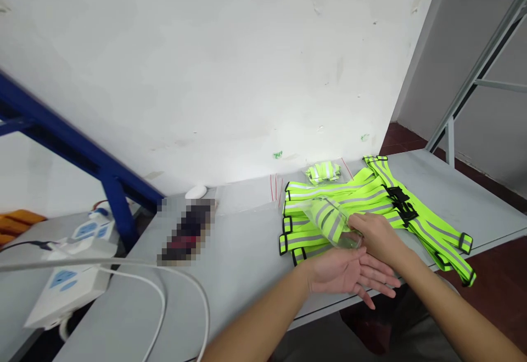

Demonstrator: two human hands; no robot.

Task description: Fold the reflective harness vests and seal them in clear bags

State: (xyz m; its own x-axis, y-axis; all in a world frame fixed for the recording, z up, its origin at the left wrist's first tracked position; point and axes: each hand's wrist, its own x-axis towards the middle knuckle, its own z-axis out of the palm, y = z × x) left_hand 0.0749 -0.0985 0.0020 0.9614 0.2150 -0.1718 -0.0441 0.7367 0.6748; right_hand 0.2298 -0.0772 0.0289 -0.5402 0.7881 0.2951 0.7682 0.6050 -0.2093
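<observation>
Light bright, even, cool-white. White wall (230, 71) palest low down, right of centre; side wall (465, 38) at right dull grey. Tabletop (242, 257) evenly lit; deep shadow below its front edge. Small glints on clear bag (331, 219); yellow-green straps (349, 193) very vivid. 1 pixelated patch (187, 233) at left. Wide-angle stretch toward edges; fine detail slightly soft.

Head-worn view, from above the table's near side. Faces forward and down, wide, across grey tabletop (247, 249) to white wall (230, 76), far. Left hand (340, 271), right hand (376, 235) close in, right of centre.
</observation>
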